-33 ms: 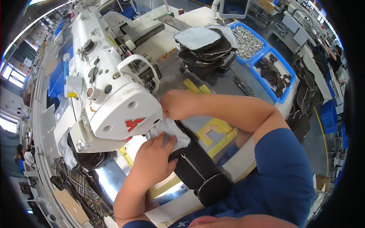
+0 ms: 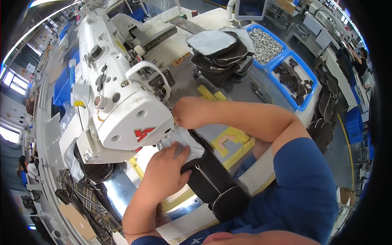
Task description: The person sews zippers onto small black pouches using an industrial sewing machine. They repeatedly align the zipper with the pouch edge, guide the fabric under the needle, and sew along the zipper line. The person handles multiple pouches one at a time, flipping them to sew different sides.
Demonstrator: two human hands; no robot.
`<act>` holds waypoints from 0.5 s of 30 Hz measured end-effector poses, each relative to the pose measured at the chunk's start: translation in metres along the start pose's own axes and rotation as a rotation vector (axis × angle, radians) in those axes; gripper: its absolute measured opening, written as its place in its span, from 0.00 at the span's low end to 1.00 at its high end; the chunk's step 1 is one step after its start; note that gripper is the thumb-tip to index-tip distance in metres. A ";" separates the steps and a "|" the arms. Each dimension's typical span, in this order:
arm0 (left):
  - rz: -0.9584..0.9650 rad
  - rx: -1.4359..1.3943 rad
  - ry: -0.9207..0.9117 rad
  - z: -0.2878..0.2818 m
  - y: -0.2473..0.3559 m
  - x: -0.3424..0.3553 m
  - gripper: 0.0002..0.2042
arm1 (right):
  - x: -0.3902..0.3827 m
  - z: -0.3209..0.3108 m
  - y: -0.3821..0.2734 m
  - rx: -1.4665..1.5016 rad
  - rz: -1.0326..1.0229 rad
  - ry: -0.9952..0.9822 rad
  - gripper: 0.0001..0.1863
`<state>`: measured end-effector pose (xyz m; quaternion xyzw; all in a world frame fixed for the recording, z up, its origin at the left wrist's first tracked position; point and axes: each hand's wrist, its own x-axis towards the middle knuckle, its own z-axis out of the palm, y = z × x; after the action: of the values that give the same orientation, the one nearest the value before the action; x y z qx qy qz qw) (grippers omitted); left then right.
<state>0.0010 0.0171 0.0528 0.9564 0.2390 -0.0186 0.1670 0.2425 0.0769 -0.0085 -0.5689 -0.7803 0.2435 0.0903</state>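
Hands (image 2: 165, 171) unmoved; machine (image 2: 130, 118) crowds left, bins (image 2: 275, 61) right.

Bright light overall — windows (image 2: 15, 83) at left and strip lights (image 2: 38, 2) overhead glow white; glare whitens the desk (image 2: 116, 192) — fisheye edges bend into black corners.

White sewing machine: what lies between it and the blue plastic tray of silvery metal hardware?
A stack of black fabric pieces, pale grey on top, as the head view shows.
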 end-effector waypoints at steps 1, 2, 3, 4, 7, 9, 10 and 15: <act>0.020 -0.015 0.002 0.001 -0.001 0.002 0.34 | 0.000 0.000 0.002 -0.023 -0.002 -0.002 0.13; 0.023 -0.013 0.002 0.001 -0.001 0.002 0.34 | 0.000 -0.001 0.004 -0.046 -0.004 -0.003 0.13; 0.026 -0.010 0.002 0.002 -0.001 0.001 0.34 | 0.000 -0.003 0.005 -0.048 -0.016 0.000 0.14; 0.029 -0.015 0.004 0.003 -0.001 0.001 0.34 | 0.000 -0.005 0.004 -0.052 -0.026 -0.003 0.14; 0.032 -0.022 0.016 0.005 0.000 0.001 0.34 | -0.001 -0.006 0.006 -0.071 -0.057 0.012 0.15; 0.045 -0.032 0.027 0.006 0.001 0.001 0.34 | -0.002 -0.008 0.005 -0.078 -0.061 0.004 0.15; 0.046 -0.034 0.036 0.006 0.000 0.000 0.34 | -0.004 -0.011 0.002 -0.079 -0.059 -0.009 0.15; 0.016 -0.054 0.080 0.013 0.001 -0.002 0.31 | -0.006 -0.011 0.002 -0.040 -0.033 0.002 0.14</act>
<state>0.0005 0.0110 0.0411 0.9533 0.2385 0.0274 0.1833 0.2508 0.0752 0.0009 -0.5580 -0.7941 0.2257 0.0837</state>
